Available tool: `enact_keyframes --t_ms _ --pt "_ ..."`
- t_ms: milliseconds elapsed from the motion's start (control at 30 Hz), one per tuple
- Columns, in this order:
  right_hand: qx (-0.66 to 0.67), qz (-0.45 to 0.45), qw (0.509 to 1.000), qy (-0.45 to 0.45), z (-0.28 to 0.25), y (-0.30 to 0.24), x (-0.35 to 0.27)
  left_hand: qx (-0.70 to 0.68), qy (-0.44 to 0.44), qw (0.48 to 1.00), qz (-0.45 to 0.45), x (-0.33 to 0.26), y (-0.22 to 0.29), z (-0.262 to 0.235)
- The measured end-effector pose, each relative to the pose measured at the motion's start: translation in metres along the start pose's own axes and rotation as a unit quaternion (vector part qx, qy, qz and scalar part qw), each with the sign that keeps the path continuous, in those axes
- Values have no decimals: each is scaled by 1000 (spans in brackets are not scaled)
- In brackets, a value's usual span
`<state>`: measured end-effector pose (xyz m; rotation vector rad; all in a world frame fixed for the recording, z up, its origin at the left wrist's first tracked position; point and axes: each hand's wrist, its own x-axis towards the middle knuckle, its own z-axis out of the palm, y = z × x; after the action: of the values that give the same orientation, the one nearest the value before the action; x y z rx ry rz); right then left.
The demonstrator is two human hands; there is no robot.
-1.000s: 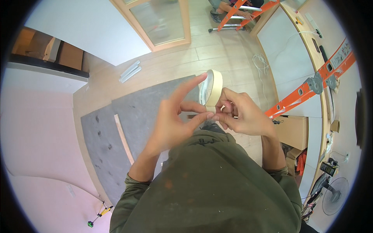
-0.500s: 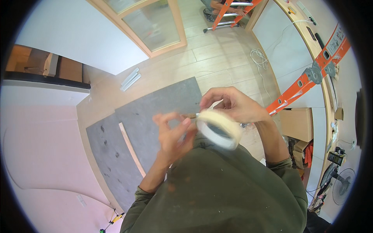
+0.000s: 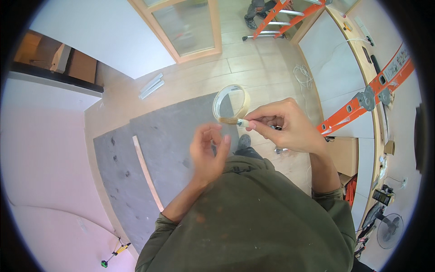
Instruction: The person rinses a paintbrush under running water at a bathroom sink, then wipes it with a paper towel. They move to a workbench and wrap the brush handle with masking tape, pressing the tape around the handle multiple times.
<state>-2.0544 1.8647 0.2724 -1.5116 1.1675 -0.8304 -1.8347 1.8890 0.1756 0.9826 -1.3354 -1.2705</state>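
Note:
Between the thumb and fingers of my right hand [image 3: 290, 127] is a small paintbrush [image 3: 229, 120] with brown bristles pointing left. A pale band wraps it just ahead of my fingertips. A roll of cream masking tape [image 3: 247, 100] hangs right beyond the brush, its ring edge against it; whether a strip joins the two cannot be made out. My left hand [image 3: 208, 152] is slightly blurred, fingers curved and apart, holding nothing, just below and left of the bristles.
Grey sheets [image 3: 170, 118] cover the floor at left, with a thin wooden strip [image 3: 147, 172] on them. An orange ladder [image 3: 349, 109] leans at right beside a cardboard box [image 3: 342, 156]. Beyond, a person [image 3: 253, 11] crouches behind another ladder [image 3: 272, 22]. Metal strips [image 3: 152, 86] lie on the floor.
The tape roll has swung from the near side of the brush to its far side. My left hand has come away from the bristles, and the brush shows more fully.

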Motion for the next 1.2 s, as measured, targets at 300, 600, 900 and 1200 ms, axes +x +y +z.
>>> enact_keyframes --t_ms 300,600,900,1200 --pt "-72 50 996 -33 -2 -21 -6 197 -47 979 25 11 26 11" --pt "-76 5 996 -47 -1 -19 -10 299 -121 945 57 17 35 -3" --pt "-119 7 991 -68 0 -25 -6 105 -153 983 3 20 35 6" --pt "-37 57 997 -30 -5 -18 0 -9 -91 995 -41 -3 26 15"
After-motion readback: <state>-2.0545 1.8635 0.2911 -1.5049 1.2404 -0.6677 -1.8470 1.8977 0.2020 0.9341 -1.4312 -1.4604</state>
